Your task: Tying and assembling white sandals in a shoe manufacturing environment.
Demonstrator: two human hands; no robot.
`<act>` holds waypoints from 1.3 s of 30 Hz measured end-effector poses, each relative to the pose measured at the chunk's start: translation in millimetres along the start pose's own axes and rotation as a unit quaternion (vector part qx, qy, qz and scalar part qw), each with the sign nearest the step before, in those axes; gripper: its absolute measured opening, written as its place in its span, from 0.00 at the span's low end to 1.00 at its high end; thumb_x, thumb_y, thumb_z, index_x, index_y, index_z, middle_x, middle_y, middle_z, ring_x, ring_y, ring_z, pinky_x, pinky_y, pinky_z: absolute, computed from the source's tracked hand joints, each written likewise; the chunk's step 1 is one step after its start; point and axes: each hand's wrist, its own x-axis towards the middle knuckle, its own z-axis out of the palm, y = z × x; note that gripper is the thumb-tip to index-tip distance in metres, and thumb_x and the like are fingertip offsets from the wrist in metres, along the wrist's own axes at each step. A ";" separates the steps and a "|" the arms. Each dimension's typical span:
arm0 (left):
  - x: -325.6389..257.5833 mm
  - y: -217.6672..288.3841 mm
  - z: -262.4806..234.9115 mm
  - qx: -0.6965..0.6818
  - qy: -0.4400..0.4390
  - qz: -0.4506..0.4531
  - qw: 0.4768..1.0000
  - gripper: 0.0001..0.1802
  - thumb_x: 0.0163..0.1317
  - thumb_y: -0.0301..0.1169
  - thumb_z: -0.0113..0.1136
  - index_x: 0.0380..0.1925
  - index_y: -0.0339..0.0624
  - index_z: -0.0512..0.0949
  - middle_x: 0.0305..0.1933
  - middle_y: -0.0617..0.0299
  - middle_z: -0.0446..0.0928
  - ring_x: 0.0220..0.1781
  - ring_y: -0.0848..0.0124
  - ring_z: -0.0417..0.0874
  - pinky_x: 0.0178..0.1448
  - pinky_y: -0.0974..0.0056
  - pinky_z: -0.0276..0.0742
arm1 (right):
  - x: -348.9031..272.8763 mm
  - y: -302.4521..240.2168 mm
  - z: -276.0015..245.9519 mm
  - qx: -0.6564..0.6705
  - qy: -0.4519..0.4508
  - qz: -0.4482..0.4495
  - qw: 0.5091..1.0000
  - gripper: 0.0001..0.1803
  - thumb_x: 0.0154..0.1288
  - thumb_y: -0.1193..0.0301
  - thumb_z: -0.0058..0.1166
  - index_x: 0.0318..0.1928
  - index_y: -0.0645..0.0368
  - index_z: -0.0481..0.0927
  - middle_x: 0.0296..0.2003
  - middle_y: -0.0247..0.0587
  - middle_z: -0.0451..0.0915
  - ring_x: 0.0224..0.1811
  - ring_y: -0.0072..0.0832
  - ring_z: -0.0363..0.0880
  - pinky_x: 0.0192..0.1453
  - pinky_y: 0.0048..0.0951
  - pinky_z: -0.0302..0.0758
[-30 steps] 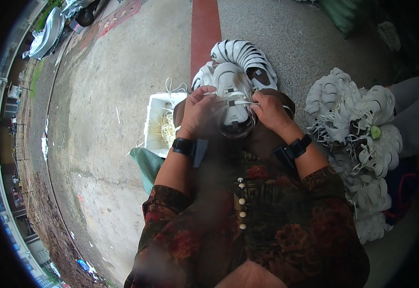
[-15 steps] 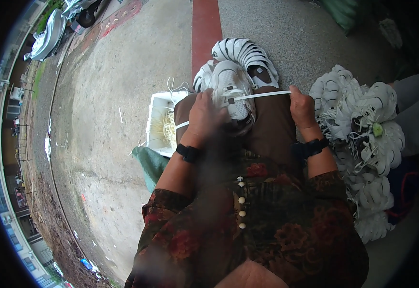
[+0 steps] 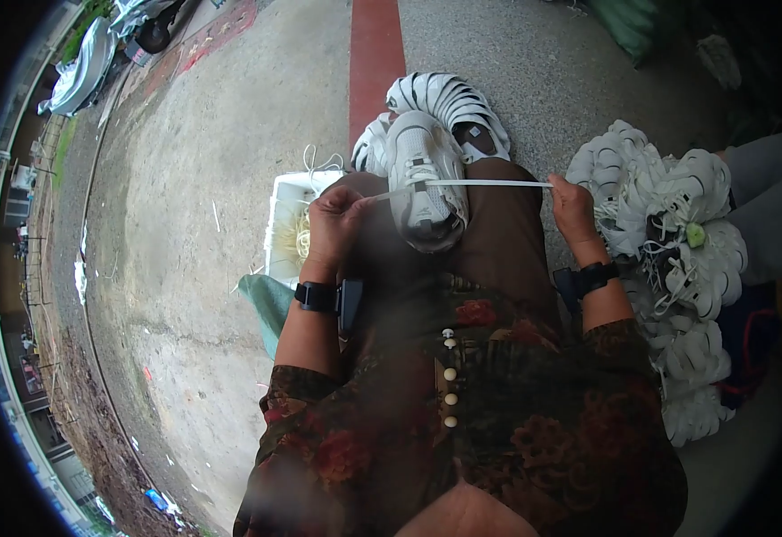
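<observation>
A white and grey shoe upper (image 3: 425,174) rests between my knees, its opening toward me. One white shoelace (image 3: 498,183) runs through its front. My right hand (image 3: 573,208) pinches the right end of the lace, drawn taut to the right of the shoe. On the other side, my left hand (image 3: 333,219) pinches the lace's left end, which looks thin and blurred where it leaves the shoe. Just beyond the shoe lies a curved stack of white shoe uppers (image 3: 449,98), nested in one another.
To my left stands a white box (image 3: 276,242) holding loose pale laces, with a green cloth (image 3: 265,302) beside it. A large heap of white shoe uppers (image 3: 709,192) lies at my right. Farther off are a green sack (image 3: 631,27) and a red floor stripe (image 3: 376,72).
My left hand has moved left, away from the shoe, with a lace end in it. The right hand stays out to the right, and the lace now stretches to both sides.
</observation>
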 end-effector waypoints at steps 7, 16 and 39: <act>-3.5 23.1 26.3 0.240 -0.096 0.078 0.963 0.18 0.52 0.38 0.67 0.36 0.38 0.75 0.27 0.57 0.77 0.32 0.64 0.79 0.36 0.63 0.74 | 28.4 -74.7 -3.6 0.144 -0.015 -0.040 0.989 0.24 0.51 0.77 0.58 0.51 0.61 0.72 0.45 0.52 0.75 0.48 0.49 0.73 0.53 0.38 0.71; 6.0 14.7 55.5 0.362 -0.083 0.138 0.918 0.20 0.48 0.29 0.59 0.43 0.42 0.69 0.36 0.50 0.75 0.38 0.50 0.78 0.42 0.52 0.75 | 49.2 -146.5 38.2 0.150 -0.104 -0.057 0.982 0.12 0.56 0.70 0.51 0.40 0.62 0.70 0.36 0.56 0.74 0.44 0.51 0.72 0.51 0.45 0.70; 18.8 13.5 57.9 0.215 -0.055 0.119 0.968 0.14 0.48 0.28 0.61 0.37 0.42 0.75 0.32 0.53 0.79 0.35 0.58 0.82 0.40 0.63 0.77 | 114.1 -132.8 32.4 0.041 -0.128 -0.233 0.963 0.05 0.50 0.70 0.56 0.27 0.54 0.75 0.19 0.45 0.74 0.25 0.44 0.76 0.28 0.41 0.72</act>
